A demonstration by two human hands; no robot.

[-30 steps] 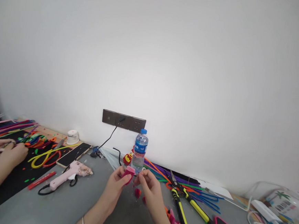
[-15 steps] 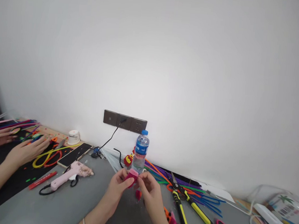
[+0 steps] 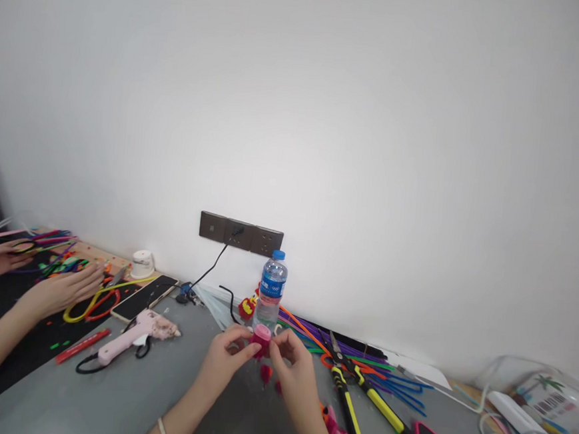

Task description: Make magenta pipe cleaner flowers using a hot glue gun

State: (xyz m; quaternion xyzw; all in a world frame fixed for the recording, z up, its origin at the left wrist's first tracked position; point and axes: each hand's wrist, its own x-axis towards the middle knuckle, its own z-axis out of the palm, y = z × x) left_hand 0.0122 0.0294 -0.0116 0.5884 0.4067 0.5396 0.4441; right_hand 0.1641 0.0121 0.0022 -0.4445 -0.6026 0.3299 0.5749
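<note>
A small crimson roll with a paler pink top (image 3: 260, 337), seemingly fuzzy, is held up in front of the water bottle (image 3: 272, 289). My left hand (image 3: 228, 354) pinches it from the left between thumb and fingers. From the right, the fingertips of my right hand (image 3: 292, 359) close against its side. Under the hands lies a little red fuzzy piece (image 3: 266, 374) on the grey table. By my right forearm is a pink and orange fuzzy figure (image 3: 337, 431). A red and yellow fuzzy figure (image 3: 247, 307) sits beside the bottle.
Left of me lie a pink glue gun (image 3: 134, 340), a red pen-like stick (image 3: 83, 346) and a phone (image 3: 145, 298). Yellow-handled pliers (image 3: 350, 402) rest by coloured pipe cleaners (image 3: 397, 382) at right. A co-worker's hands (image 3: 63, 289) work at far left.
The crimson roll has turned more upright, so its pink top shows more, and it has moved slightly right. Both my hands still hold it. The co-worker's nearer hand has shifted slightly.
</note>
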